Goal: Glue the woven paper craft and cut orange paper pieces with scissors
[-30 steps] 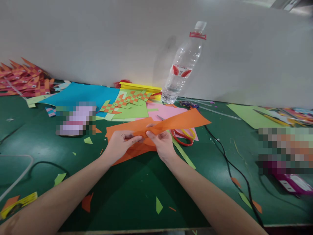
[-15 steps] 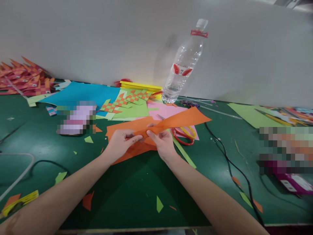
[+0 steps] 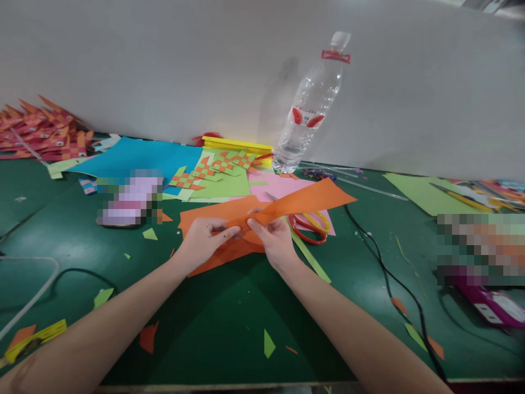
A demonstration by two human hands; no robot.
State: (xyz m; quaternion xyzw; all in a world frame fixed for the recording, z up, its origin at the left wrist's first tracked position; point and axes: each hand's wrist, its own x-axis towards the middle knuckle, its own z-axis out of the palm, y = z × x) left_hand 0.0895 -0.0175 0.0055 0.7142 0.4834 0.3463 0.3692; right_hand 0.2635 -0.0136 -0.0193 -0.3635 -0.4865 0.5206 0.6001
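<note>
An orange paper sheet (image 3: 303, 201) lies folded in front of me on the green table (image 3: 229, 312), one long flap raised toward the right. My left hand (image 3: 203, 241) pinches its near edge from the left. My right hand (image 3: 275, 241) pinches the same fold from the right, thumb on top. The fingertips of both hands almost meet at the crease. More orange paper (image 3: 217, 257) lies under the hands.
Red and yellow scissors (image 3: 309, 227) lie just right of my hands. A clear plastic bottle (image 3: 309, 106) stands against the white wall. Woven orange-green pieces (image 3: 213, 167), pink, blue and green sheets lie behind. A black cable (image 3: 389, 273) runs at right. Paper scraps dot the table.
Almost nothing differs; both hands stay pinched on the orange sheet, and the view has shifted very slightly.
</note>
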